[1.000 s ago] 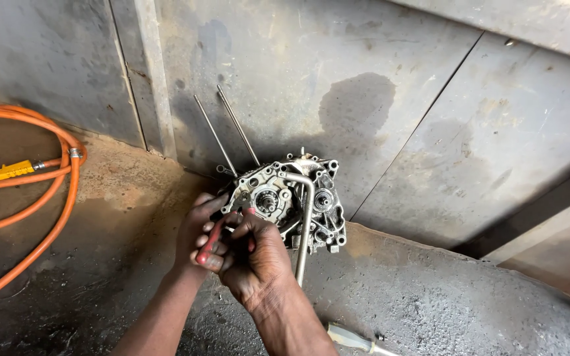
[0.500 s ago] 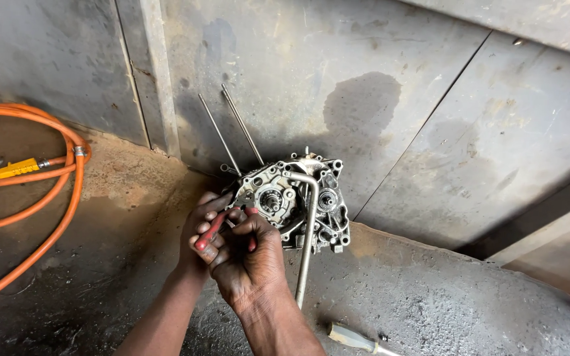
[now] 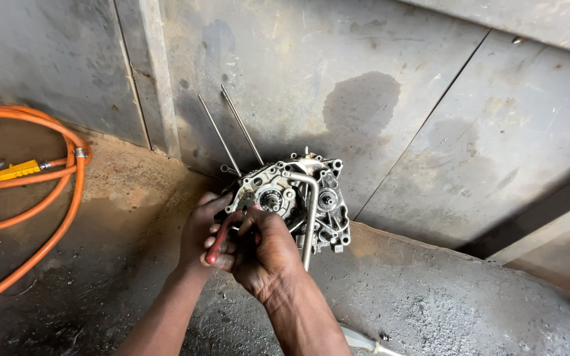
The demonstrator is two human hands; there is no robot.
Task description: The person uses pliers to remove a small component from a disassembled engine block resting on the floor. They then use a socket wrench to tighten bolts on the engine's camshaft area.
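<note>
1. my left hand [image 3: 200,232] sits at the lower left edge of the engine case [image 3: 298,198], fingers curled against its side and touching the metal.
2. my right hand [image 3: 265,254] lies just beside the left, partly over it, its fingers clamped together on a red-handled tool [image 3: 218,242]; the tool's red end pokes out between the two hands, its working tip hidden by my fingers.
3. i cannot tell whether the left fingers also pinch the tool or only steady the case.
4. the engine case stands on its edge on the grey concrete floor [image 3: 430,303], leaning close to the stained metal wall [image 3: 338,79].
5. a bent silver lever [image 3: 310,211] hangs down across the front of the case.
6. two thin studs [image 3: 232,132] rise slanting from its top left.
7. an orange hose [image 3: 47,217] loops on the floor well to the left, with a yellow fitting [image 3: 8,173] inside the loop.
</note>
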